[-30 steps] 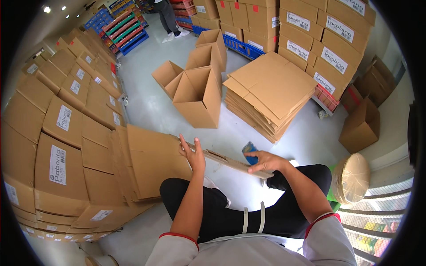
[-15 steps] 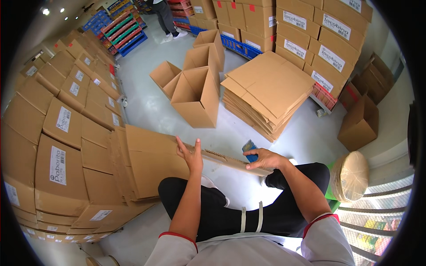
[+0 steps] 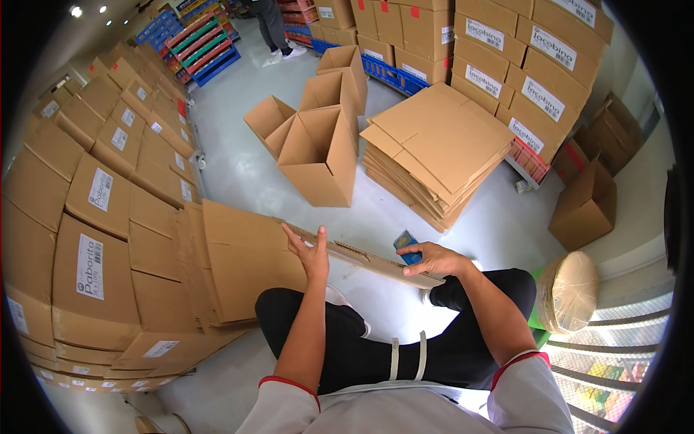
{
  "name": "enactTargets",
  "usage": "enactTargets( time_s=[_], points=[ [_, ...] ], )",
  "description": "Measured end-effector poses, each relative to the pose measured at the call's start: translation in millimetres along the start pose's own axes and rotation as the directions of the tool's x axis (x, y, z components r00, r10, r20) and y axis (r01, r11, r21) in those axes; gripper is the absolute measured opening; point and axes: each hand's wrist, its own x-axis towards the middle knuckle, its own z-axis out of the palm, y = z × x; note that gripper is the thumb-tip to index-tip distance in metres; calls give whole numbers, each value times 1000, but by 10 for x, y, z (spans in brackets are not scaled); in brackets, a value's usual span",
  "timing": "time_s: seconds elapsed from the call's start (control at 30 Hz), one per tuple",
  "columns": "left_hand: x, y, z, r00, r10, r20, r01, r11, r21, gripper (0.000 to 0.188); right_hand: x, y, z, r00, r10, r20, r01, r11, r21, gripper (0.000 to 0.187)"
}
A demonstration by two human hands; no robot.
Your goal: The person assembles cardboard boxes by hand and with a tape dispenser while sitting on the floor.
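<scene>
Flattened cardboard carton held edge-up ahead of me. My left hand spreads against its left end; my right hand pinches a blue object, kind unclear. Carton likely light, stiff, crushable; best supported near both ends.

- 2 hands
- 1 held carton
- 1 blue item
- 4 open boxes, centre
- 1 flat-carton stack, centre right
- 2 pale lap strips
- 1 other person

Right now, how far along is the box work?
Apparently done: four opened boxes standing on the floor. In hand: a cardboard piece between left hand and right hand, with a blue object at the right fingers. Seemingly left: the stack of flat cardboard.
</scene>
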Motion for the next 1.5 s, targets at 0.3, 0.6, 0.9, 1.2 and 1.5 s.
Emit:
enactTargets(
  time_s=[0.3, 0.6, 0.9, 1.2, 1.5],
  points=[
    [44, -5, 10, 997, 61, 44, -63, 997, 51, 106, 9, 25, -134, 995, 41, -89, -34, 997, 71, 88],
    [52, 22, -6, 1000, 27, -3, -27, 994, -101, 115, 61, -68, -175, 999, 39, 23, -43, 985, 170, 85],
    [34, -13, -2, 992, 92, 89, -85, 993, -82, 115, 34, -97, -63, 996, 86, -18, -84, 990, 111, 74],
    [-19, 94, -44, 987, 106, 118, -106, 994, -2, 114, 13, -129, -67, 954, -92, -284, 100, 995, 14, 53],
    [34, 43, -31, 994, -41, 103, 50, 995, -83, 105, -150, -487, 111, 862, -276, -425, -35, 804, -593, 36]
  ],
)
